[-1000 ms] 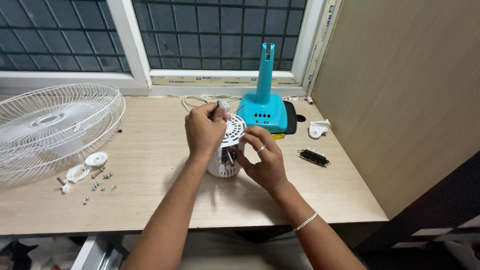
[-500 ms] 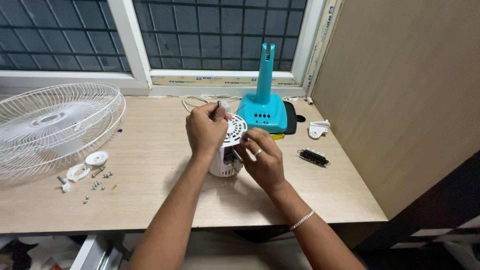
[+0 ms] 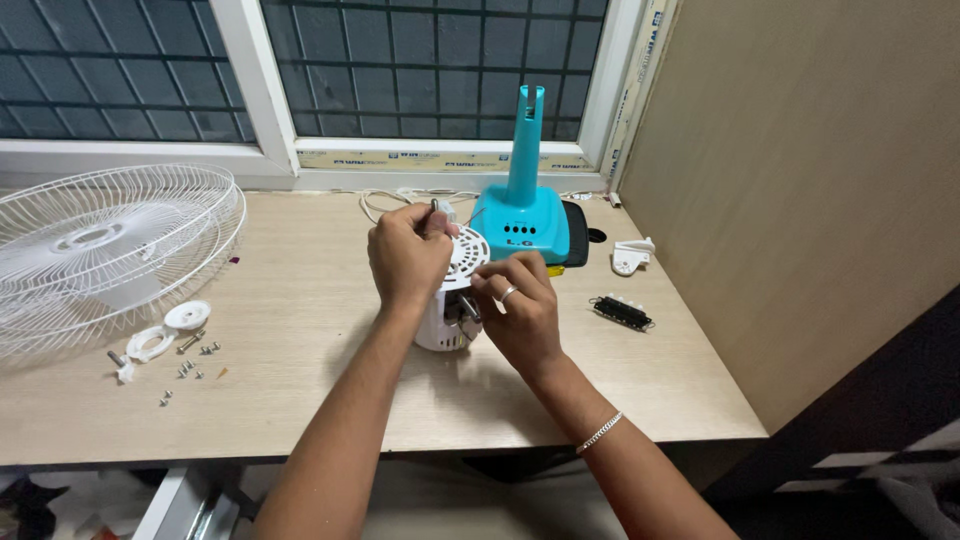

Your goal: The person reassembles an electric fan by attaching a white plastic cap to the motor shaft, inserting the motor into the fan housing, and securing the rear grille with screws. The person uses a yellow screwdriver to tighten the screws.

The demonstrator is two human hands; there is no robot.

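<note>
The white motor housing of a fan stands near the middle of the wooden desk, just in front of the turquoise fan stand. The left hand is closed around the top of the housing and pinches a small metal piece at its upper edge; what this piece is, I cannot tell. The right hand is at the side of the housing, and its fingertips are closed on the metal shaft that sticks out there.

To do this step well, I think the left hand should hold the housing firmly so that it does not turn or slide on the desk. The right hand should work the shaft with small, straight movements and not bend it. The thin white cable behind the housing should stay free and not be pulled.

Counting what lies on the desk: one housing, one turquoise stand, and one white wire guard at the left. Near the guard lie two white round plastic parts. Beside them is a group of loose screws, about eight, but they are too small to count exactly. At the right I see one white plastic bracket and one black switch block, well apart from the hands.
</note>
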